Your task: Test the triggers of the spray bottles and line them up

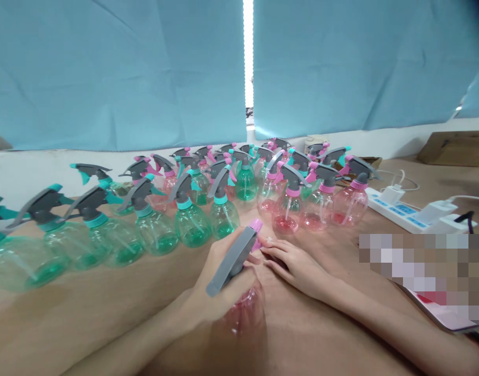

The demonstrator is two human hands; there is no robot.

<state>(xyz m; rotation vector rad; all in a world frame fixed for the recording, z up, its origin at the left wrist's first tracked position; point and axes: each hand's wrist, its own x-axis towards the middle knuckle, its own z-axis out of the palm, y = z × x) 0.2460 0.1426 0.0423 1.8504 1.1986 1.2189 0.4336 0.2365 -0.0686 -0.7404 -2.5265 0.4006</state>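
Note:
In the lower middle stands a clear pink spray bottle (245, 318) with a grey sprayer head and a pink nozzle and trigger. My left hand (223, 271) is wrapped around the bottle's neck, just under the grey head. On the other side, my right hand (296, 263) has its fingers stretched toward the pink nozzle. Its fingertips are at or beside the trigger; whether they touch it I cannot tell. Closest beyond my hands are a green spray bottle (223, 216) and another pink spray bottle (285, 215).
Several green spray bottles (156, 232) line the left, and several pink ones (351, 206) stand right of centre, with more behind. A white power strip (399, 209) with plugs lies right, near a blurred-out phone-like device (446, 308). A cardboard box (454, 148) sits at the back right.

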